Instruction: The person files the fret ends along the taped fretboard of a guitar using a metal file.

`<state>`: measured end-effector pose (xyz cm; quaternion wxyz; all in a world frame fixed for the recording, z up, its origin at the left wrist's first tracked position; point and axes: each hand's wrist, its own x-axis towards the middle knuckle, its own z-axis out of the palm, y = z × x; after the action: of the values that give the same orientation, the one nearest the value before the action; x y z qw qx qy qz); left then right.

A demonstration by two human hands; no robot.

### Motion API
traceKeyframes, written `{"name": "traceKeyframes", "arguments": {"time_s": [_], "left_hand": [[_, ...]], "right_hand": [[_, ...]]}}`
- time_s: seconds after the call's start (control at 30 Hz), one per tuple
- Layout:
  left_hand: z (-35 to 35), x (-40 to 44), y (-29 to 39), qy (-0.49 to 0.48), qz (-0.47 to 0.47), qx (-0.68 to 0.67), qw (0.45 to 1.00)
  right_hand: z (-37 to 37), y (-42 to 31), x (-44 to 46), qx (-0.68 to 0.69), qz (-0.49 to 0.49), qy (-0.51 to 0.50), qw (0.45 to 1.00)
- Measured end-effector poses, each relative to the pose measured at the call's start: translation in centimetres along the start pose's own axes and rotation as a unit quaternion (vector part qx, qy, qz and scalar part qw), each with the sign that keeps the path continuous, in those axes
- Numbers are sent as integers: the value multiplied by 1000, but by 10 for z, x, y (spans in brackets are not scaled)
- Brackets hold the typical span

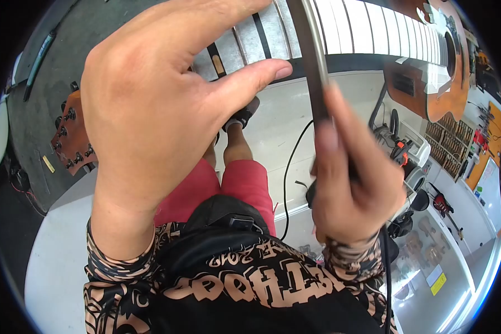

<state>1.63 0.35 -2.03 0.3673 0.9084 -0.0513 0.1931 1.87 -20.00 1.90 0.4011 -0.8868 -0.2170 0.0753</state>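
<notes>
A guitar neck point(351, 36) crosses the top of the view, its fretboard covered in pale strips between the frets. My right hand point(353, 178) is closed around the lower end of a long narrow metal bar point(312, 55), which lies across the neck; the fingers are blurred. Over the frets left of the bar, my left hand point(145, 100) has its thumb stretched toward the bar and apart from the fingers, whose tips pass out of view at the top. The headstock point(72, 133) shows left of my left wrist, and the taped guitar body point(423, 89) at the right.
A blue pen-like tool point(39, 58) rests on the dark mat point(16, 106) at the left. Below the neck, a black cable point(290, 161) hangs near my legs. Power tools point(409, 147) and a glass-topped case point(428, 261) stand at the right.
</notes>
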Motion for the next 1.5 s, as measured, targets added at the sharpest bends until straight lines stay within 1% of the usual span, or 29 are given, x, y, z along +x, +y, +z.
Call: {"name": "traceKeyframes", "arguments": {"time_s": [0.1,0.13,0.23,0.43,0.53,0.63,0.7,0.83,0.87,0.9,1.0,1.07,1.1,1.17,1.23,1.27,1.33,1.4,1.5], "left_hand": [[-2,0,0,-6,-2,2,1000],[-2,0,1,-8,-1,2,1000],[-3,0,1,-13,2,8,1000],[-2,0,3,-23,8,26,999],[-2,-1,3,-20,6,18,1000],[-1,-1,4,-11,4,9,1000],[1,-1,4,-6,3,3,1000],[4,-2,2,-4,1,-2,1000],[4,-1,1,-6,-1,-4,1000],[4,-1,1,-8,-3,-4,1000],[1,-1,4,-6,-3,0,1000],[1,-2,5,-2,-4,1,1000],[1,-1,5,-2,-4,4,1000],[3,-2,5,-1,-4,4,1000],[3,-2,4,2,-2,1,1000],[3,-3,3,3,-1,2,1000],[3,-5,2,5,-4,1,1000],[4,-5,1,7,-3,-2,1000],[4,-5,2,9,-4,-4,1000]], "right_hand": [[-15,10,-48,55,32,-11,998],[-19,11,-66,71,66,-24,995],[-22,24,-95,74,18,-29,997],[-18,28,-103,103,22,-3,994],[-26,29,-109,55,9,-34,998],[-22,30,-93,67,-1,-43,997],[-10,25,-58,55,-28,-34,998],[6,5,-1,67,4,-30,997],[5,5,-1,96,28,-36,994],[3,6,-5,99,33,-39,994],[-9,24,-52,49,1,-48,998],[-18,32,-91,33,5,-64,997],[-23,33,-99,78,38,-84,993],[-29,31,-106,65,40,-103,992],[-19,24,-86,51,42,-59,996],[-12,20,-65,25,13,-44,999],[7,16,-20,28,-23,-7,999],[11,14,-5,55,-29,23,998],[1,14,-20,59,26,-29,998]]}}
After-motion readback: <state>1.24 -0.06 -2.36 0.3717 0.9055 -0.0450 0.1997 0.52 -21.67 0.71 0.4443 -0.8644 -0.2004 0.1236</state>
